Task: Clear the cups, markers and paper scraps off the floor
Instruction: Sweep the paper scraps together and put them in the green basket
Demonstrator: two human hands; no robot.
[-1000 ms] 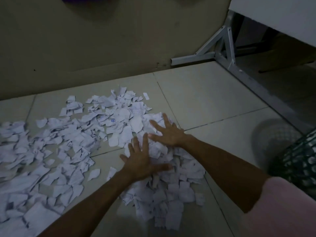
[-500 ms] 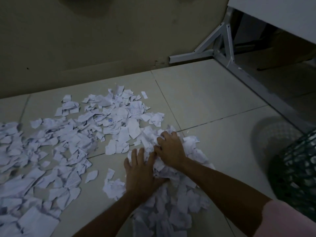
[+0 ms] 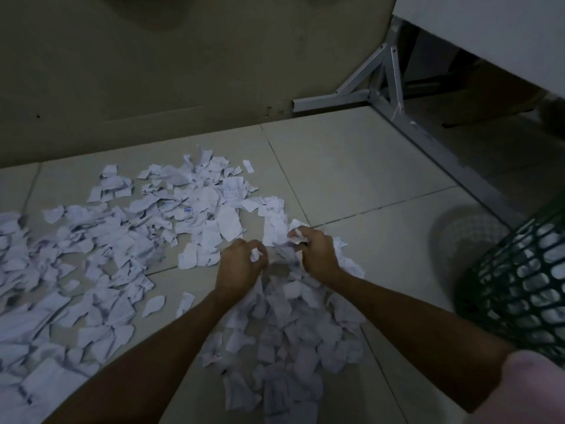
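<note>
Left hand (image 3: 241,264): grip curled closed, pinching a small white scrap between thumb and fingers.
Right hand (image 3: 318,255): grip clenched around a bunch of crumpled scraps at the fingertips.
Paper scraps (image 3: 122,246): strewn across the tiled floor (image 3: 351,169), thickest to the left; a gathered heap lies under and between both forearms.
Mesh basket (image 3: 526,289): dark green, at the right edge, near the right forearm.
Table (image 3: 489,32): upper right, its metal frame resting on the floor.
</note>
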